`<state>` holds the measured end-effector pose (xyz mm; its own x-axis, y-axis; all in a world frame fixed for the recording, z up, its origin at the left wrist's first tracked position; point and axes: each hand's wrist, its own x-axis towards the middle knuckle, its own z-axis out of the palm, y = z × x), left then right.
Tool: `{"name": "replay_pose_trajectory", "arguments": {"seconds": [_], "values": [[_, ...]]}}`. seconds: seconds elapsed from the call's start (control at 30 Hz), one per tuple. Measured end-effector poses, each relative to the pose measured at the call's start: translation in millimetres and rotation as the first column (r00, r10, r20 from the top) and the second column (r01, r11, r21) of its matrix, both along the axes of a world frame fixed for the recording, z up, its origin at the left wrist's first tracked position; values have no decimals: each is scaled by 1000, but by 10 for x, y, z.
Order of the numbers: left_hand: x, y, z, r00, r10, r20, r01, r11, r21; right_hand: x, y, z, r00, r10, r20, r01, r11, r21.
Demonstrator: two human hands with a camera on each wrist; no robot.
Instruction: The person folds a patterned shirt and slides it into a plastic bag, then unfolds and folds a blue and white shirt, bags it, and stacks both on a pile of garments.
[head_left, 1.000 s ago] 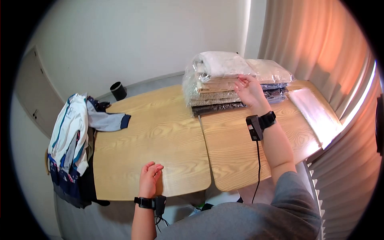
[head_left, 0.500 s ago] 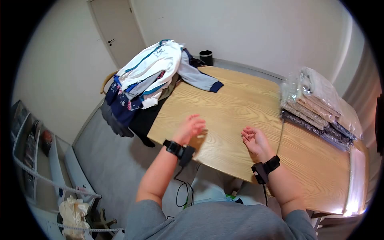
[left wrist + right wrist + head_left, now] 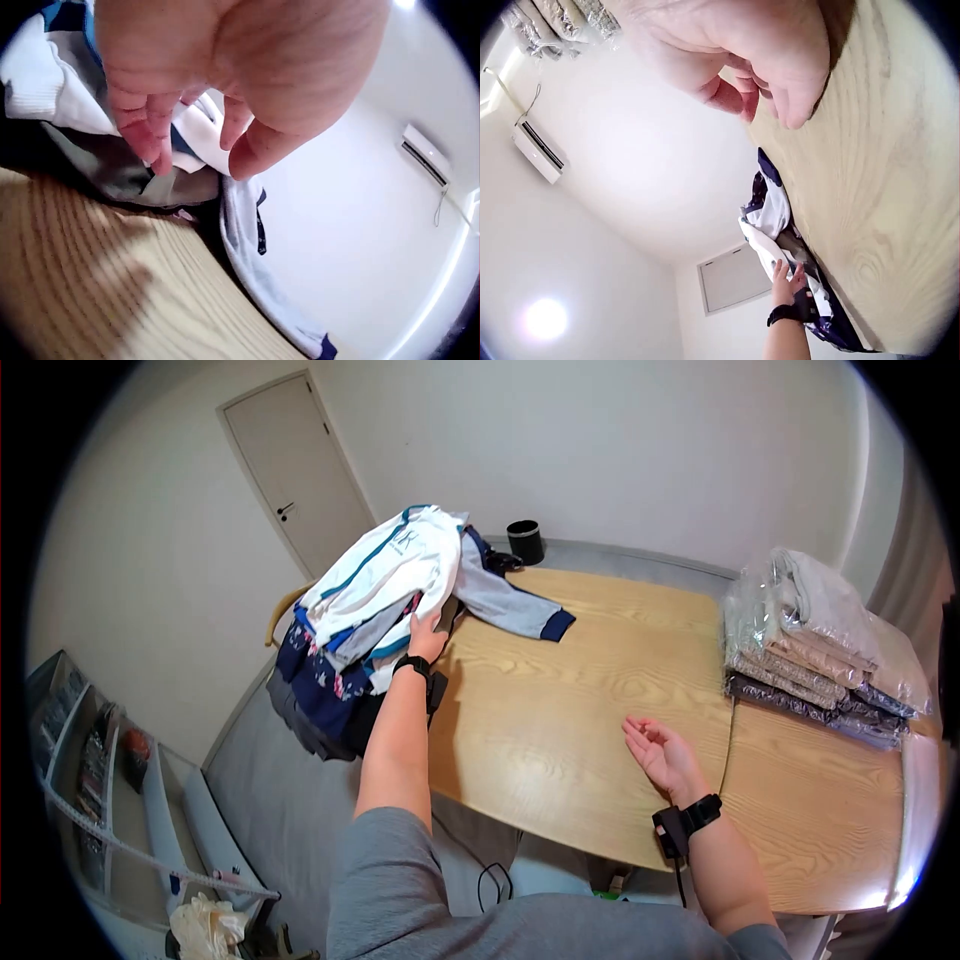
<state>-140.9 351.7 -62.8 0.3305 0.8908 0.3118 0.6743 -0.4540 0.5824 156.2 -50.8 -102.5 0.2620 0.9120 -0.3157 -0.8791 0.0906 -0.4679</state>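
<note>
Where left grip (image 3: 428, 635) reaches, clothes pile (image 3: 375, 590).

Grey short sleeves (image 3: 420, 880), black wrist straps (image 3: 411, 665) with small black cabled cameras (image 3: 668, 829).

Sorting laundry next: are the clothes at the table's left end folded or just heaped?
Heaped. The clothes hang unfolded over a chair, one sleeve trailing onto the table.

My left hand (image 3: 424, 638) is at a pile of clothes (image 3: 360, 600) where a white jacket with teal stripes tops navy floral fabric and a grey sleeve (image 3: 510, 605) with a navy cuff. The table (image 3: 560, 700) is light wood grain. The bagged garments (image 3: 820, 645) are white, beige and dark grey; the cup (image 3: 524, 541) is black.
</note>
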Motion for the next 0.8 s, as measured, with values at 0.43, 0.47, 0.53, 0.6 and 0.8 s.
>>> {"name": "replay_pose_trajectory", "arguments": {"seconds": [0.43,0.47,0.53,0.6,0.8], "values": [[652,-322,636,984,112,137,-123,990,71,67,109,67,998,67,7,-67,997,27],[733,-409,715,985,111,135,-117,992,38,66,112,59,998,69,3,-69,997,29],[865,-654,810,967,24,253,-18,999,-26,66,117,37,998,65,19,-66,997,33],[963,-1073,965,944,-128,305,150,987,-50,95,134,-36,996,78,31,-80,995,59],[1063,-2631,1623,767,-467,440,580,798,-164,18,123,-42,964,38,263,-58,996,67]]}}
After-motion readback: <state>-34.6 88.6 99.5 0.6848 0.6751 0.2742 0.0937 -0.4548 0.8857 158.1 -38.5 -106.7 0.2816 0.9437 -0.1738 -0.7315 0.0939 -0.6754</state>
